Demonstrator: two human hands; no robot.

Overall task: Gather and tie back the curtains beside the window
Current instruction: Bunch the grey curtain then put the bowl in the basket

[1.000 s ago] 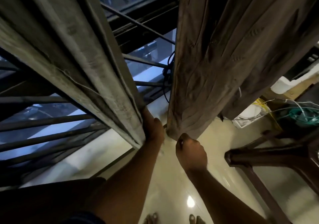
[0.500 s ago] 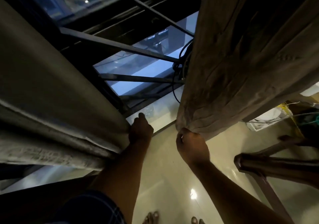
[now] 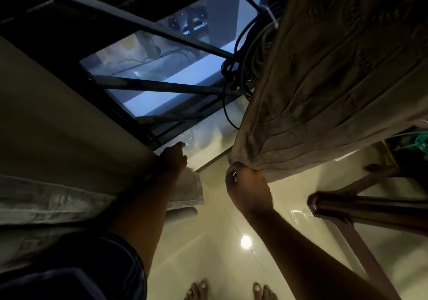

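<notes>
Right hand (image 3: pixel 249 191) grips right curtain (image 3: pixel 324 91) (one of two); left hand (image 3: pixel 172 161): grip unclear.

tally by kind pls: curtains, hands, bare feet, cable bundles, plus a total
curtains: 2, left curtain, right curtain
hands: 2, left hand, right hand
bare feet: 2, left foot, right foot
cable bundle: 1
total: 7

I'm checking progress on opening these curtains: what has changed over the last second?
The left hand has moved left with the left curtain, widening the gap and showing more of the window. The right hand keeps its grip on the right curtain near its bottom corner, roughly where it was.
</notes>
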